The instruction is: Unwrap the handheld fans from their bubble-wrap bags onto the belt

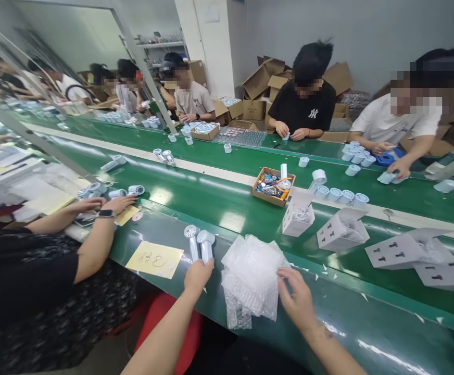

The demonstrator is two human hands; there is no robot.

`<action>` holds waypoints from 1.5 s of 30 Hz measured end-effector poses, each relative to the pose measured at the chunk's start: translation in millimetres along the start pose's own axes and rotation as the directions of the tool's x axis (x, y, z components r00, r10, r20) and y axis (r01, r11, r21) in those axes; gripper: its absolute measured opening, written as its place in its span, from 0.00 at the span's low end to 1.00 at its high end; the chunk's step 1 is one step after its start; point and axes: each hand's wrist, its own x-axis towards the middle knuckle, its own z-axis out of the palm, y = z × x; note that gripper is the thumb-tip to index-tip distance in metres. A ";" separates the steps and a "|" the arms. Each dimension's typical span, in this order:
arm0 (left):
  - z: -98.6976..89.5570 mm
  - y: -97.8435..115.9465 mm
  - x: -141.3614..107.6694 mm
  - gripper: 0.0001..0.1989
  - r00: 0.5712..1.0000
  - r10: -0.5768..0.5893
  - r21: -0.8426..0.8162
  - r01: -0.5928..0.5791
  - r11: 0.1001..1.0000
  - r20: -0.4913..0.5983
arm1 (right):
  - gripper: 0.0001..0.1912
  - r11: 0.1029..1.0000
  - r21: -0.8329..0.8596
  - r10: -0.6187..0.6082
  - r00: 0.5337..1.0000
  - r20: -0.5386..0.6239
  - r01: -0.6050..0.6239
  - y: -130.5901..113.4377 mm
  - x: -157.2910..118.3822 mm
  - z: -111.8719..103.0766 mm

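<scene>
Fans (199,245) sit in the left hand (198,276), held tight. Right hand (295,297), fingers loose, touches bubble bags (250,276); best to pinch just one.

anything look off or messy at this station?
Mostly tidy. Small white scraps lie scattered on the green belt near the white cartons, which sit tipped at different angles. The bubble bags under the right hand are a loose, uneven heap. The left hand grips two white handheld fans; no visible damage.
</scene>
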 end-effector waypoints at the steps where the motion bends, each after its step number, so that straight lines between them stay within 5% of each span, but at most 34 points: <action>1: -2.1 1.8 -6.9 0.22 1.000 -0.001 -0.044 0.001 0.999 0.012 | 0.10 0.979 0.105 0.182 0.980 -0.076 -0.174 -5.2 0.7 -5.4; 4: -3.4 14.9 -44.1 0.25 0.993 0.083 -0.336 -0.049 0.941 0.086 | 0.18 0.700 0.499 0.600 0.800 -0.023 -0.511 -27.0 6.9 -6.3; 6: 3.4 31.7 -74.6 0.25 0.950 0.226 -0.550 -0.072 0.832 0.216 | 0.26 0.450 0.676 0.646 0.736 0.205 -0.584 -43.8 13.6 4.8; 8: 15.5 52.4 -99.0 0.26 0.826 0.408 -0.645 -0.073 0.761 0.388 | 0.29 0.271 0.743 0.605 0.708 0.363 -0.612 -57.0 19.6 16.4; 10: 29.4 72.4 -110.4 0.26 0.729 0.525 -0.623 -0.174 0.762 0.438 | 0.28 0.178 0.783 0.612 0.690 0.386 -0.596 -61.7 22.5 18.0; 14: 55.3 97.6 -99.2 0.20 0.742 0.641 -0.243 -0.596 0.765 0.195 | 0.23 0.257 0.803 0.729 0.653 0.204 -0.538 -48.0 10.3 -22.9; 18: 75.7 99.8 -81.7 0.16 0.673 0.662 0.172 -0.732 0.659 0.329 | 0.24 0.335 0.724 0.807 0.580 0.110 -0.603 -36.5 -23.2 -77.5; 20: 78.6 96.7 -78.2 0.09 0.643 0.681 0.172 -0.759 0.627 0.351 | 0.25 0.372 0.693 0.789 0.604 0.115 -0.617 -37.4 -40.9 -90.3; 22: 74.0 94.2 -77.7 0.12 0.614 0.708 0.138 -0.781 0.609 0.349 | 0.27 0.363 0.701 0.756 0.634 0.164 -0.614 -41.4 -55.2 -91.5; 26: 47.8 95.3 -81.7 0.17 0.550 0.765 0.033 -0.818 0.574 0.335 | 0.30 0.250 0.733 0.673 0.657 0.338 -0.633 -54.7 -67.2 -71.4; 30: 23.4 100.2 -84.4 0.15 0.511 0.789 -0.391 -0.687 0.613 0.339 | 0.35 0.207 0.666 0.473 0.669 0.573 -0.717 -68.1 -58.5 -45.7; 32: 19.4 101.2 -83.4 0.13 0.566 0.752 -0.545 -0.533 0.647 0.338 | 0.35 0.246 0.637 0.472 0.664 0.580 -0.731 -71.0 -53.3 -37.3; 34: 21.3 100.5 -83.1 0.13 0.668 0.684 -0.617 -0.415 0.668 0.291 | 0.33 0.298 0.616 0.522 0.665 0.534 -0.729 -70.7 -51.7 -32.4; 37: 30.5 97.1 -88.6 0.16 0.767 0.595 -0.745 -0.248 0.620 0.240 | 0.28 0.352 0.604 0.556 0.679 0.480 -0.715 -67.0 -55.5 -29.4; 39: 36.2 94.4 -94.0 0.22 0.710 0.626 -0.839 -0.091 0.536 0.322 | 0.26 0.364 0.617 0.545 0.697 0.467 -0.698 -64.8 -59.5 -28.9; 42: 38.8 91.2 -95.9 0.28 0.493 0.724 -0.849 0.062 0.524 0.483 | 0.30 0.369 0.623 0.524 0.708 0.474 -0.690 -63.5 -64.1 -29.0; 43: 38.1 90.8 -94.3 0.26 0.461 0.731 -0.823 -0.004 0.568 0.503 | 0.32 0.374 0.615 0.530 0.704 0.473 -0.694 -63.6 -65.1 -29.2; 45: 35.4 91.0 -90.3 0.17 0.494 0.729 -0.718 -0.262 0.645 0.474 | 0.32 0.381 0.597 0.569 0.688 0.450 -0.706 -64.7 -66.5 -29.7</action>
